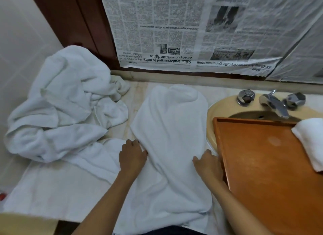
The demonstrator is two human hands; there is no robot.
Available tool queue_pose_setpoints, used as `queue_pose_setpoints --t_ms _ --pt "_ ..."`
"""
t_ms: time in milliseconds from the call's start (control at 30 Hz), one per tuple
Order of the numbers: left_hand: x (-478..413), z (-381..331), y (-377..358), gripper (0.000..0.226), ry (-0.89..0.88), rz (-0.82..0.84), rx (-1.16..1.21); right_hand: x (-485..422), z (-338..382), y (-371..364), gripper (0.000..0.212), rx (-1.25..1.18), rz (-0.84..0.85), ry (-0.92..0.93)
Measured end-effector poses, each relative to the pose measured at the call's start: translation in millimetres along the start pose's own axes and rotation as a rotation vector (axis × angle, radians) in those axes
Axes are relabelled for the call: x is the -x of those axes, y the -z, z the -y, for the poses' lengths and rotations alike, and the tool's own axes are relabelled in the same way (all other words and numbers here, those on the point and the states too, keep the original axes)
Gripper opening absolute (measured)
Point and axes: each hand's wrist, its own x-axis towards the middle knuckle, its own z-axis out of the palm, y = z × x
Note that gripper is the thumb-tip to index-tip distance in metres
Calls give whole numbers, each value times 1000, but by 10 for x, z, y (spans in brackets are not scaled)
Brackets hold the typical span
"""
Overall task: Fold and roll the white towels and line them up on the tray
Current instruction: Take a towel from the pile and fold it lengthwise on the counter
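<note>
Counter (pixel 218 89) – towel (pixel 171 129) laid lengthwise | left hand (pixel 132 156) grips its left edge | right hand (pixel 208 163) grips right edge – tray (pixel 262 164) beside

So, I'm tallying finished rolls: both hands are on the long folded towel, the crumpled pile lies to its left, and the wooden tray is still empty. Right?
Not quite: the tray isn't empty. The head view shows one rolled towel lying near its right edge. The rest holds: left hand and right hand are on the folded towel, crumpled pile to its left.

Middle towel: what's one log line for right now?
left hand grips towel | right hand grips towel | tray holds one rolled towel
</note>
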Motion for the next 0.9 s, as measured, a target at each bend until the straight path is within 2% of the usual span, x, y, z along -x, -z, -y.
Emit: queue_pose_setpoints --t_ms 100,233,267,333,367,400,433,500,533,567,633,733,833,900 --pt "-21 -47 -52 30 42 -4 234 -28 -3 -50 32 -61 -25 -6" --pt "84 96 23 12 9 -40 316 -86 -110 -109 33 -120 24 43" --pt "122 180 91 7 20 -55 338 -112 -150 -100 33 -207 58 52" --pt "200 395 287 7 98 -78 340 -115 -215 1 37 -578 124 74" --pt "236 524 394 9 145 -53 327 -109 -270 52 39 -750 125 72" --pt "276 660 494 11 186 5 306 -84 -328 109 35 -791 124 74" --pt "317 772 588 12 228 97 263 -62 -387 163 29 -702 140 109" --pt "412 916 691 15 264 307 84 -54 -499 204 29 -125 245 188" --pt "436 947 698 17 241 364 -10 -62 -527 207 29 122 316 192" --pt "441 940 691 18 198 367 -72 -70 -527 205 27 273 369 205" --pt "389 840 633 20 118 252 -4 -71 -455 202 22 307 333 215" --pt "119 575 478 44 64 72 183 -122 -218 266 20 243 103 224" --pt "-236 290 271 64 56 40 197 -229 9 243 23 196 6 244" --pt "-361 134 160 64 56 14 192 -251 119 121 25 267 -34 266"
